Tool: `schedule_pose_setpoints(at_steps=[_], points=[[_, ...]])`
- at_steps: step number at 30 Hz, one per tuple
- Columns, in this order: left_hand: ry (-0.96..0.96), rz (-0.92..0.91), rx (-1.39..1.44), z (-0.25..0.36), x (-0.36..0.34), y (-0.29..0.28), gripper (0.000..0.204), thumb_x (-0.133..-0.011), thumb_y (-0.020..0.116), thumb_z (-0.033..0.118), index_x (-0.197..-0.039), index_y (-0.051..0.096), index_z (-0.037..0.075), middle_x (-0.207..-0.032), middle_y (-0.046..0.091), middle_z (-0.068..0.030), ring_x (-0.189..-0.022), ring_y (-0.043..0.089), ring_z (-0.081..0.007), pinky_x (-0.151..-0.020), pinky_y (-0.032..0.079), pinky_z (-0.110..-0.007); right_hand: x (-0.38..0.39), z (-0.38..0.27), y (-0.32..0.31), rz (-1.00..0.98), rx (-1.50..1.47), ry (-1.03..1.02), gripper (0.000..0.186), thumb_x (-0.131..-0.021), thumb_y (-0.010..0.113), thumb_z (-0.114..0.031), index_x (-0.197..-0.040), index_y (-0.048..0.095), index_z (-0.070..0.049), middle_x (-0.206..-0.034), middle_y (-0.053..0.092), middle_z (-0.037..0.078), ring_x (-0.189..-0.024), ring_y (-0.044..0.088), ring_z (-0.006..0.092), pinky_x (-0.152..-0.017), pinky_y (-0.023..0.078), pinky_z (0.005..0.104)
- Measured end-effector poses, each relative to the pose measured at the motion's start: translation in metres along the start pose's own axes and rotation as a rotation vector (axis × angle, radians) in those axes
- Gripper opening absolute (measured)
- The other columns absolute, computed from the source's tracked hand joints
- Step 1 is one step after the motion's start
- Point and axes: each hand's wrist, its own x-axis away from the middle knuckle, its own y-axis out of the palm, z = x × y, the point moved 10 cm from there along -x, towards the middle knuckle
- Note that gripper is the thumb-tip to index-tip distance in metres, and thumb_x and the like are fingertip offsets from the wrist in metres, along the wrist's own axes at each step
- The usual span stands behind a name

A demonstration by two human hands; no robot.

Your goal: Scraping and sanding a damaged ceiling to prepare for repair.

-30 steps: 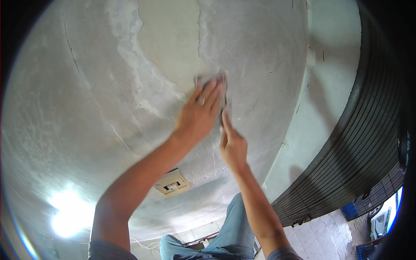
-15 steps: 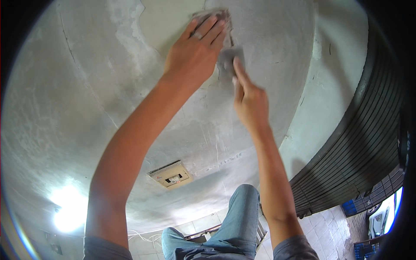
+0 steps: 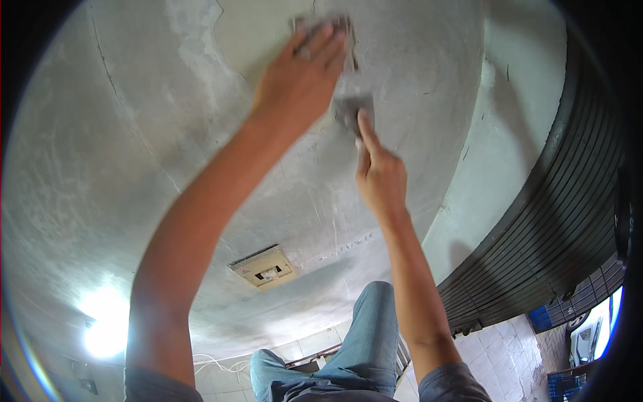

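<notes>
High on the grey plastered wall (image 3: 268, 194), my left hand (image 3: 295, 84) lies over a dark, rough-edged rectangular spot (image 3: 343, 25). Its fingers are stretched out, a little smeared by motion, and hide most of that spot. I cannot tell whether it is a recess or a plate. Lower and to the right, my right hand (image 3: 382, 174) grips a flat grey putty knife (image 3: 353, 115), one finger laid along its blade. The blade is close to the wall, below the spot's lower right corner; whether it touches is unclear.
A beige switch box (image 3: 264, 268) sits lower on the wall. A dark ribbed shutter (image 3: 536, 214) curves along the right, beside a pale wall strip (image 3: 502, 147). A bright lamp (image 3: 106, 328) glares at lower left. White cable (image 3: 224, 365) lies on the tiled floor.
My right hand has drawn the putty knife down and slightly left, away from the dark spot's lower edge. My left hand stays over the spot, barely shifted.
</notes>
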Motion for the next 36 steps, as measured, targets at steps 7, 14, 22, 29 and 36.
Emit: schedule_pose_setpoints(at_steps=[7,14,22,29,36], points=[[-0.049,0.023,0.168,0.003,0.026,0.006,0.042,-0.096,0.053,0.016,-0.136,0.063,0.010,-0.150,0.055,-0.0023,-0.144,0.044,-0.0186,-0.122,0.029,-0.044,0.040,0.004,0.018,-0.070,-0.083,0.044,0.055,-0.095,0.064,-0.009,-0.148,0.052,-0.019,-0.065,0.062,0.015,-0.055,0.063,0.0327,-0.053,0.050,0.0445],[-0.061,0.063,0.093,-0.040,-0.034,-0.011,0.044,-0.097,0.050,0.015,-0.139,0.060,0.006,-0.150,0.054,-0.0075,-0.145,0.043,-0.0216,-0.122,0.030,-0.043,-0.031,-0.004,-0.005,-0.057,-0.041,0.080,0.049,-0.097,0.063,-0.012,-0.144,0.056,-0.020,-0.068,0.064,0.016,-0.060,0.065,0.0353,-0.055,0.050,0.0462],[0.013,-0.106,0.149,0.020,0.037,0.015,0.053,-0.091,0.057,0.011,-0.144,0.056,0.011,-0.155,0.049,0.0002,-0.149,0.037,-0.0160,-0.123,0.028,-0.039,0.083,0.020,0.031,-0.123,-0.032,0.076,0.056,-0.093,0.065,0.000,-0.147,0.055,-0.014,-0.087,0.074,0.018,-0.072,0.072,0.0300,-0.066,0.058,0.0402],[0.015,0.082,0.063,-0.026,-0.040,-0.013,0.045,-0.098,0.048,0.015,-0.139,0.058,0.002,-0.150,0.054,-0.0120,-0.144,0.044,-0.0243,-0.121,0.031,-0.043,-0.030,-0.015,0.007,0.037,-0.055,-0.043,0.054,-0.095,0.065,-0.010,-0.147,0.053,-0.019,-0.065,0.061,0.010,-0.055,0.062,0.0279,-0.052,0.049,0.0431],[0.052,-0.293,0.101,0.071,0.080,0.023,0.059,-0.091,0.054,0.017,-0.149,0.050,0.009,-0.162,0.040,-0.0041,-0.153,0.030,-0.0227,-0.125,0.023,-0.045,0.122,0.015,0.044,-0.080,-0.067,0.056,0.061,-0.094,0.066,-0.009,-0.151,0.049,-0.021,-0.067,0.061,0.011,-0.052,0.061,0.0276,-0.049,0.049,0.0411]])
